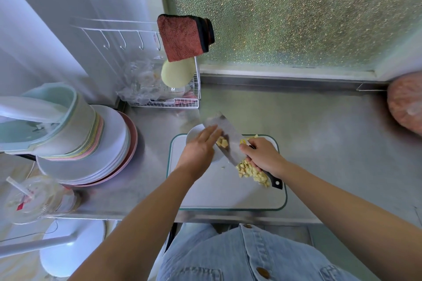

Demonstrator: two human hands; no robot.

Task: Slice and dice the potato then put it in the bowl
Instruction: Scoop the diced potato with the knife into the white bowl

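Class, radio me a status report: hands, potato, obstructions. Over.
Right hand grips cleaver. Left hand flat, holding potato cubes against blade, above bowl. Larger diced pile on board. Nothing blocking.

Stacked plates sit at nine o'clock, a red cloth hangs at twelve, a plastic cup at eight.

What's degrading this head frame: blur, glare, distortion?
Head view: heavy fisheye, the counter edge and window frame bow. Head view: window daylight leaves soft glare on the steel, faint shadows. Head view: cleaver blade looks motion-smeared by the left hand; diced potato is sharper.
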